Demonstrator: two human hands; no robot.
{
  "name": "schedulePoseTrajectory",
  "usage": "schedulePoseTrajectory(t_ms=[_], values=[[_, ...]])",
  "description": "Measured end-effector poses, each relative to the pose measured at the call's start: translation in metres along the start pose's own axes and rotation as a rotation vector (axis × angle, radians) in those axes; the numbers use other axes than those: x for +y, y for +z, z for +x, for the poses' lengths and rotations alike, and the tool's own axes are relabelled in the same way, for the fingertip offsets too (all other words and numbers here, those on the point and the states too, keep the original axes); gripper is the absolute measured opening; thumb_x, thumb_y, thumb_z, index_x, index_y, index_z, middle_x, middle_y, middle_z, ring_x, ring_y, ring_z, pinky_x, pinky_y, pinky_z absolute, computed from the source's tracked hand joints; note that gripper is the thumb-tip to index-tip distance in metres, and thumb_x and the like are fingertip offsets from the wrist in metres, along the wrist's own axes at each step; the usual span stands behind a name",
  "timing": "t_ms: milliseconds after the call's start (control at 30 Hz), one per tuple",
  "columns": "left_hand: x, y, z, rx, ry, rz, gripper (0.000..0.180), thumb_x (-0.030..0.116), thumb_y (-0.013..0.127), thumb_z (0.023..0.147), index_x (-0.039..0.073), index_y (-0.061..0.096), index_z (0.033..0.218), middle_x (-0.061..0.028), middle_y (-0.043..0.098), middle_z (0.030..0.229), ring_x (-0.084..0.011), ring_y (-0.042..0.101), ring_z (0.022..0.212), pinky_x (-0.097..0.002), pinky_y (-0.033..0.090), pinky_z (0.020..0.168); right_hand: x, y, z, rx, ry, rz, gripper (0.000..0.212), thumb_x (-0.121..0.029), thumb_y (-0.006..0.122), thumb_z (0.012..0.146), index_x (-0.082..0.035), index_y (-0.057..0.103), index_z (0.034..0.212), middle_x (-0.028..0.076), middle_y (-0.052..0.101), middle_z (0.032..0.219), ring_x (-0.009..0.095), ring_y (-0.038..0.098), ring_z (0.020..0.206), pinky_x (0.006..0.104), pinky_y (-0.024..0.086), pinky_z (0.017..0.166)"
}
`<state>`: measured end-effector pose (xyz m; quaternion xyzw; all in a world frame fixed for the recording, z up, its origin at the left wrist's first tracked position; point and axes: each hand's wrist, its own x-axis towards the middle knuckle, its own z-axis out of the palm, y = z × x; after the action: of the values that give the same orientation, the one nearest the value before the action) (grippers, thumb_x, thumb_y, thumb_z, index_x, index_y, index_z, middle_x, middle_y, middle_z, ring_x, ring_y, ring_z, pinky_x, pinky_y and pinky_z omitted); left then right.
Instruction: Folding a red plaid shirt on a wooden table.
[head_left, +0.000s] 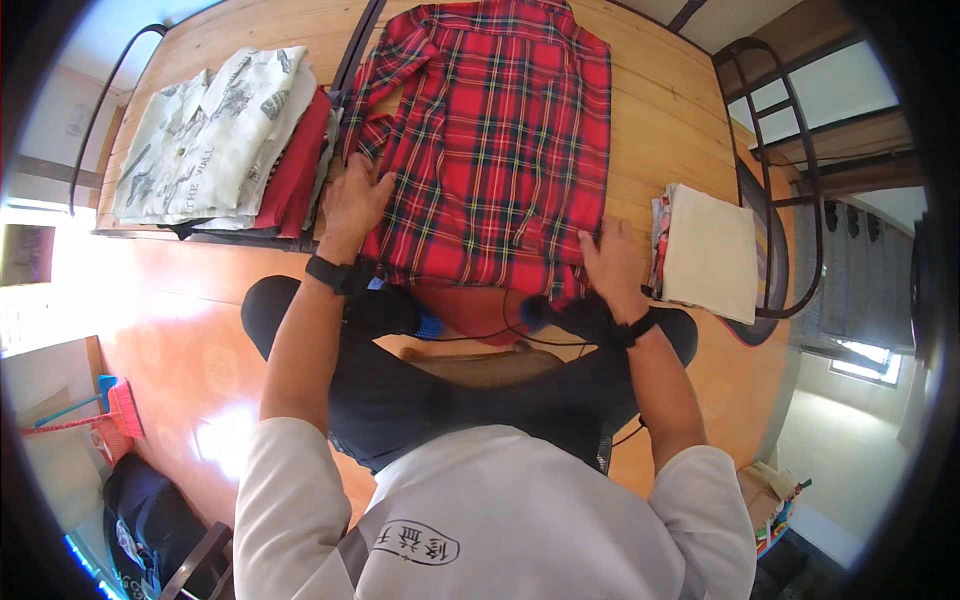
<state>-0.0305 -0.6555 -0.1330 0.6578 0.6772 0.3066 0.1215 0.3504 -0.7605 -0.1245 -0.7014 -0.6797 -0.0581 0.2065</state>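
Observation:
A red plaid long-sleeved shirt (490, 140) lies spread on the wooden table, its lower edge reaching past the table's near side. One sleeve is bent along its left side. My left hand (354, 200) rests at the shirt's left edge, by the sleeve's cuff, thumb apart from the fingers. At the lower right edge is my right hand (612, 258), its thumb touching the cloth and its fingers stretched out beside it. Neither hand visibly grips the fabric, though the undersides of the fingers are hidden.
Left of the shirt sits a stack of folded clothes (215, 140), a white printed shirt on top. A smaller pile with a cream folded cloth (708, 250) lies at the right. Black metal rails (812, 190) border the wooden table (665, 110). A cable (520, 325) hangs near my legs.

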Motion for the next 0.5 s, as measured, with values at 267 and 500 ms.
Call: schedulePoseTrajectory(t_ms=[267, 500], values=[[-0.028, -0.003, 0.002, -0.161, -0.146, -0.024, 0.034, 0.031, 0.078, 0.081, 0.006, 0.060, 0.094, -0.0166, 0.069, 0.089, -0.0400, 0.066, 0.088, -0.0504, 0.050, 0.078, 0.008, 0.031, 0.037, -0.399, 0.507, 0.339, 0.038, -0.037, 0.072, 0.086, -0.001, 0.064, 0.093, 0.018, 0.067, 0.083, 0.032, 0.065, 0.078, 0.0423, 0.050, 0.071], [-0.026, 0.022, -0.018, -0.293, -0.042, -0.348, 0.021, 0.021, 0.072, 0.081, 0.004, 0.062, 0.088, -0.0145, 0.066, 0.082, -0.0317, 0.066, 0.079, -0.0417, 0.050, 0.073, 0.046, 0.025, 0.032, -0.247, 0.510, 0.183, 0.031, -0.034, 0.072, 0.083, -0.004, 0.067, 0.084, 0.010, 0.067, 0.074, 0.024, 0.064, 0.072, 0.0382, 0.050, 0.069]])
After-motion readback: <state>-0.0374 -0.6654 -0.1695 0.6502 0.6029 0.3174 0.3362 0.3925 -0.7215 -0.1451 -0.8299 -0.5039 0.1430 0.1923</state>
